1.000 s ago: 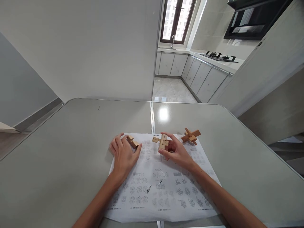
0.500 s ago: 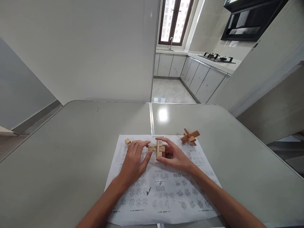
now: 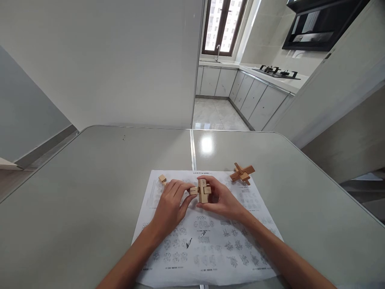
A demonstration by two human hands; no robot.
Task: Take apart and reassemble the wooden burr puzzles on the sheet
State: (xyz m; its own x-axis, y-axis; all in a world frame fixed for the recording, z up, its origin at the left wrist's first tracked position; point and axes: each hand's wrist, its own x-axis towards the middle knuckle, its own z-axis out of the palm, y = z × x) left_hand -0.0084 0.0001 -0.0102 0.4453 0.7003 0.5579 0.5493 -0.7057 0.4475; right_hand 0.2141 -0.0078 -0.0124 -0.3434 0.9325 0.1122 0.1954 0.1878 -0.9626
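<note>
From where I stand, a person sits at a grey table (image 3: 75, 200), both bare hands on one small pale wooden puzzle (image 3: 202, 192) held above a printed sheet (image 3: 210, 257). The right hand (image 3: 224, 198) grasps the puzzle's block with fingers at the far end and thumb at the near end. The left hand (image 3: 172, 204) pinches a stub on the puzzle's left between thumb and fingertips.

Beyond the table, white kitchen cabinets (image 3: 258, 98) have their doors closed, hiding whatever is inside. On the counter (image 3: 251, 71) above them are one curved tap (image 3: 217, 53) and one black hob (image 3: 276, 72).

Near the sheet's far left corner lies a loose pale piece (image 3: 162, 179), partly blocked from view by the left hand. At the far right corner rests a darker, star-shaped wooden puzzle (image 3: 242, 174), well apart from the right hand.

Counted: two puzzles, one visible loose piece, one sheet bearing rows of small diagrams and two dark pen marks (image 3: 188, 243).
</note>
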